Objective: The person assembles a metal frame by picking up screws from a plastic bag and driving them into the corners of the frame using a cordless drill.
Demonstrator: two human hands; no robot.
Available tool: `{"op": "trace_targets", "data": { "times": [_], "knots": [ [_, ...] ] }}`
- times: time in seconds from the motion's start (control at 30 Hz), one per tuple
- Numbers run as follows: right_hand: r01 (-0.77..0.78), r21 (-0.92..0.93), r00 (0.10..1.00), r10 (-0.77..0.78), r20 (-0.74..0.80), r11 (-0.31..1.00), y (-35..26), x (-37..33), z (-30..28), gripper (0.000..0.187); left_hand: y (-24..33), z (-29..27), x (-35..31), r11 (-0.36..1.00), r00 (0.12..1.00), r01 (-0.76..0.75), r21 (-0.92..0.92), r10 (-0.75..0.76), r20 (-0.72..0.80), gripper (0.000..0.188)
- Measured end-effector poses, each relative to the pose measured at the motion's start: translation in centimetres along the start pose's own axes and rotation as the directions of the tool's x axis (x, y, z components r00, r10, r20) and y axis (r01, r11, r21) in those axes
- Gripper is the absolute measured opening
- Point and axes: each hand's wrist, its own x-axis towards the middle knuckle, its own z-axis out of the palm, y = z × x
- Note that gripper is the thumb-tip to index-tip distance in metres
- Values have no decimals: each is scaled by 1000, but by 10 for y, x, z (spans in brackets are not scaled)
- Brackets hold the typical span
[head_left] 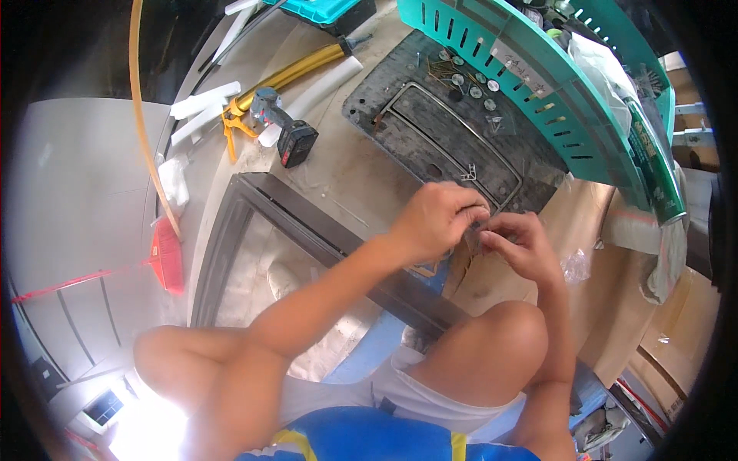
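Note:
My left hand (pixel 440 220) is closed in a pinch at the near edge of a dark grey board (pixel 369 100). Close beside it, my right hand (pixel 523 244) is also closed, thumb against forefinger. Something small and clear or greyish seems to be between the fingertips, too small to make out. Just beyond my hands lies a small metal clip-like piece (pixel 469 173) on the board. A bent metal rod frame (pixel 461 123) rests there too, with several round metal discs (pixel 476 92) farther back. Under my left forearm runs a dark brown window-like frame (pixel 280 207).
A teal slotted crate (pixel 530 69) holding a green can (pixel 653 165) stands at the far right. Left of the board lie a cordless drill (pixel 280 127), a yellow caulking gun (pixel 292 69) and white strips (pixel 204 100). Cardboard (pixel 600 261) is at right, a red broom (pixel 166 257) at left.

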Motion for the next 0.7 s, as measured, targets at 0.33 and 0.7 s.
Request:
{"op": "trace_targets", "data": {
  "times": [0.33, 0.7],
  "knots": [
    [210, 308, 962, -139, -237, 928, 0, 47, 5, 17, -152, -121, 76, 698, 901, 346, 627, -62, -429, 28],
    [309, 166, 920, -250, -300, 937, -1, 57, 11, 22, -167, -125, 81, 648, 823, 314, 693, 178, -539, 18]
  ]
}}
